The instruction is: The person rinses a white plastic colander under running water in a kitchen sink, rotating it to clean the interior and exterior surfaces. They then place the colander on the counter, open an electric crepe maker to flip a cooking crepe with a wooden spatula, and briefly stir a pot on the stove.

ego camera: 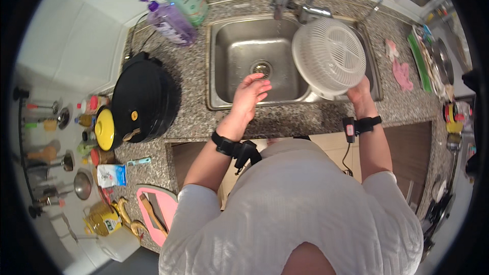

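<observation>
A white plastic colander (332, 55) with slotted sides is tipped over the right part of the sink, its slotted base facing up. My right hand (360, 91) grips its near right edge, with the fingers partly hidden behind it. Over the front of the stainless steel sink (237, 61), my left hand (252, 91) is held with its fingers apart and nothing in them. Just beyond its fingertips lies the drain strainer (262, 69). The chrome faucet (305, 4) rises behind the basin, and a little water shows below its spout.
Left of the sink stand a purple pump bottle (172, 25), a green pump bottle (188, 2) and a large black appliance (143, 99). A pink cutting board (147, 214) lies at the lower left. Pink cloths (402, 74) and a dish rack (429, 59) are at the right.
</observation>
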